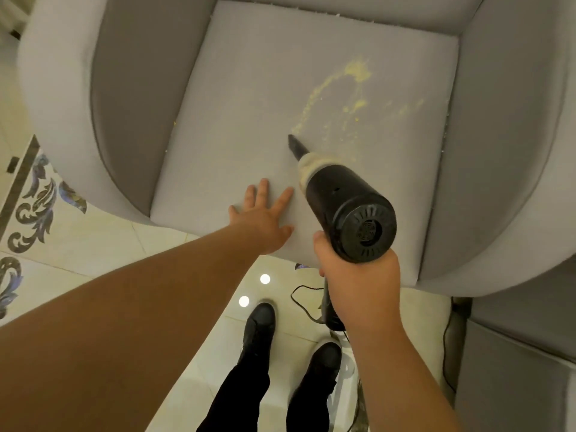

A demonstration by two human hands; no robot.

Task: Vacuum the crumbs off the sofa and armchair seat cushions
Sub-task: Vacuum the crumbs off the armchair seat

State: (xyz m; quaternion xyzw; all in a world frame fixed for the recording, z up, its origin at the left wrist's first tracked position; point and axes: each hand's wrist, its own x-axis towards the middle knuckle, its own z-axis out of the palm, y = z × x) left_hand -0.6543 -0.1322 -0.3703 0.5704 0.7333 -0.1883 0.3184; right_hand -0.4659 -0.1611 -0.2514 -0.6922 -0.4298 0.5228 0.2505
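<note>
Yellow crumbs [349, 88] lie scattered over the right half of the armchair seat cushion [249, 98]. The handheld vacuum [339, 201] points its nozzle at their near edge. The right hand [358, 279] is wrapped around the handle, which it mostly hides. The left hand [265, 219] lies flat, fingers spread, on the cushion's front. A cord [304, 302] trails to the floor, partly concealed.

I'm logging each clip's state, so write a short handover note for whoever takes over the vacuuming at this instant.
Left hand: open, flat on the front of the grey fabric armchair seat cushion.
Right hand: gripping the black handheld vacuum; its narrow nozzle is at the near end of the yellow crumbs.
Done: cushion's left half looks clear.
Left: crumb trail and pile toward the back right, scattered bits along the cushion's edges. Sofa cushions can't be judged from this view.
</note>
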